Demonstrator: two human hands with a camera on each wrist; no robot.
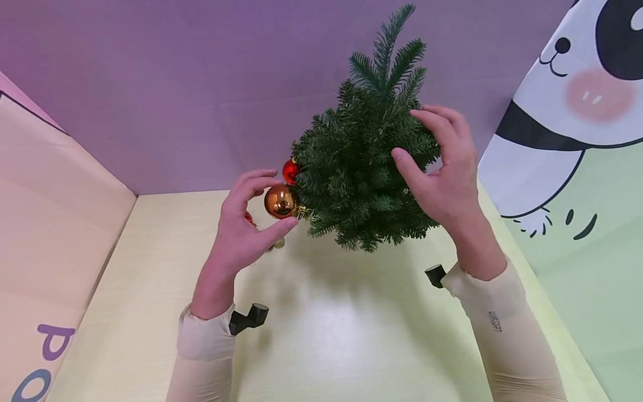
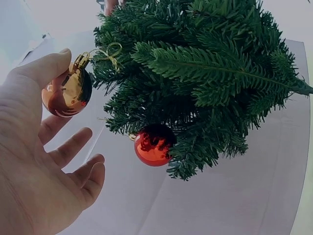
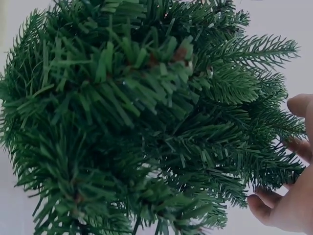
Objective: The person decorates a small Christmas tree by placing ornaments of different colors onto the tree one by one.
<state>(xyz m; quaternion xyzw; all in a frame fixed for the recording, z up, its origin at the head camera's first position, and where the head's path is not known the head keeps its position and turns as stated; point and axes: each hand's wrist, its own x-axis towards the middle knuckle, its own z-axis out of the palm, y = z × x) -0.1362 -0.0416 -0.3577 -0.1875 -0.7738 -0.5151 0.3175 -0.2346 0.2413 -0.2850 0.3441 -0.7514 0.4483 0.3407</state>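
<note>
My left hand [image 1: 241, 223] holds a shiny gold Christmas bauble [image 1: 281, 201] between thumb and index finger, at the left side of a small artificial Christmas tree [image 1: 361, 167]. From the bauble's cap, a gold loop [image 2: 113, 58] reaches the branches in the left wrist view. A smaller red bauble [image 2: 154, 145] hangs at the tree's edge, just beyond the gold one. On the tree's right side, my right hand [image 1: 447, 167] has its thumb and fingers spread apart at the branches. Its fingertips lie among the needles in the right wrist view.
Behind my left hand, partly hidden, more small ornaments [image 1: 279, 243] lie on the light wooden table [image 1: 321, 335]. A purple backdrop [image 1: 201, 84] rises behind the tree. Printed panels stand at both sides, the right one with a panda [image 1: 542, 178].
</note>
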